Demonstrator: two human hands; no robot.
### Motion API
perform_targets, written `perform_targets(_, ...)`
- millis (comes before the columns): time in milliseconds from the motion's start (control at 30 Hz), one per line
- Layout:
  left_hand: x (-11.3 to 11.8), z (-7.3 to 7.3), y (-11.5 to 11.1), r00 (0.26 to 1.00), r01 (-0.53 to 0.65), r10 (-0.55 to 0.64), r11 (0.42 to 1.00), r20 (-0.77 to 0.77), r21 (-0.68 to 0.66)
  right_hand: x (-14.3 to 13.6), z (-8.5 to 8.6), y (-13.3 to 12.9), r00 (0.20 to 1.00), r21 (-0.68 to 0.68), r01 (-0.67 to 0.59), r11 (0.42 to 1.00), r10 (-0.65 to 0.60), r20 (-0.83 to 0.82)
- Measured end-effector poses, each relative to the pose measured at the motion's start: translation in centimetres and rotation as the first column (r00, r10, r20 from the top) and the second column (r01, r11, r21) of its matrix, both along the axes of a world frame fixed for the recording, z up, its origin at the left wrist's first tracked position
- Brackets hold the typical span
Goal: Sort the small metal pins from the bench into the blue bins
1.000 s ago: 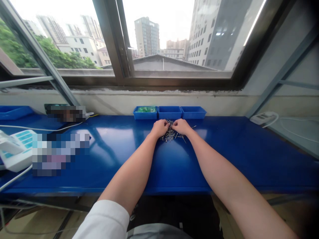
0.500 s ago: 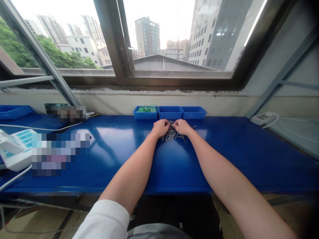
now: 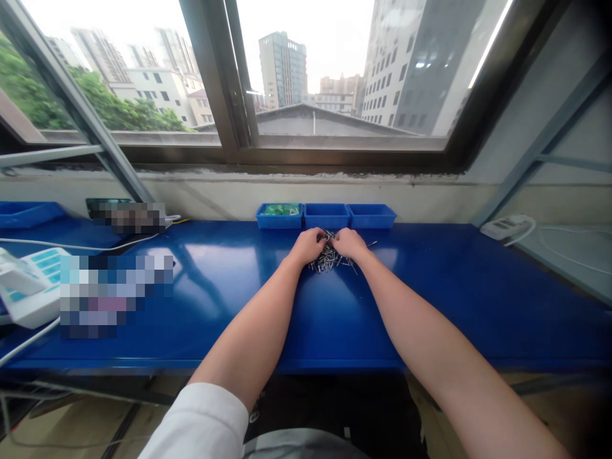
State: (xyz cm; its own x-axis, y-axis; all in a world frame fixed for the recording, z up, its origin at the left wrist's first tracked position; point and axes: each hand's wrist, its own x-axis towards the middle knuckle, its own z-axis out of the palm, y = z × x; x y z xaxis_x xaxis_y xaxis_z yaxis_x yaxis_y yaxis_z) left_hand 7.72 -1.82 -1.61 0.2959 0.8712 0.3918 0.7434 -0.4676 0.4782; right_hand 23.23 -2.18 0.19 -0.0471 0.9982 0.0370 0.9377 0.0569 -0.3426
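Observation:
A small heap of thin, dark-silvery metal pieces (image 3: 327, 260), similar to screws or rivets, lies on the blue tabletop (image 3: 335, 319). At the heap's left side, my left hand (image 3: 310, 245) has its fingers curled in, with the fingertips over the metal pieces. Facing it from the right, my right hand (image 3: 350, 243) is closed with thumb and fingers bent together at the pile. Whatever sits between the fingertips of either hand is too small and too hidden to make out. A few pieces stick out to the right, beside and beyond my right hand.
Behind the heap stand a left blue bin (image 3: 280, 220) holding green-and-clear contents, a middle blue bin (image 3: 327, 220) and a right blue bin (image 3: 371, 220). On the left are a white device (image 3: 31, 287) and cables. A power strip (image 3: 507, 226) lies at the far right.
Both hands stay at the heap with only slight finger movement. My right hand has shifted a touch; the bins have not moved.

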Motion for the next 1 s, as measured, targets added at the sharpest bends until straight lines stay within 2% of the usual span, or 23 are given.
perform_targets(200,0.1,0.2,-0.1,0.999,-0.035,0.035,0.999,-0.021,-0.014,0.0,0.1,0.0,0.999,0.034,0.024,0.999,-0.022,-0.039)
perform_targets(333,0.2,0.4,-0.2,0.998,-0.067,0.067,0.998,-0.001,0.01,0.2,0.7,-0.5,0.991,0.147,0.123,0.981,-0.115,-0.062)
perform_targets(433,0.3,0.5,-0.3,0.998,-0.049,0.047,0.998,0.027,0.04,0.5,0.9,-0.5,0.986,0.236,0.16,0.959,-0.142,-0.091)
perform_targets(567,0.4,0.8,-0.6,0.999,0.006,-0.009,0.997,0.039,0.071,0.7,0.3,0.1,0.993,0.286,0.079,0.955,-0.049,-0.108)
perform_targets(700,0.5,0.9,-0.7,0.999,-0.033,0.031,0.997,0.034,0.071,0.6,-0.2,0.3,0.983,0.319,0.016,0.948,0.043,-0.176)
perform_targets(833,0.4,0.8,-0.6,0.997,-0.074,0.072,0.994,0.021,0.084,0.7,-0.2,-0.2,0.898,0.389,-0.041,0.921,0.205,-0.391)
perform_targets(933,0.2,0.8,-0.5,0.995,-0.103,0.102,0.991,0.015,0.08,0.7,0.0,-0.6,0.836,0.434,-0.108,0.894,0.318,-0.447)
perform_targets(1000,0.2,0.9,-0.6,0.993,-0.114,0.114,0.991,0.009,0.067,0.7,0.0,-0.6,0.812,0.443,-0.119,0.888,0.344,-0.472)
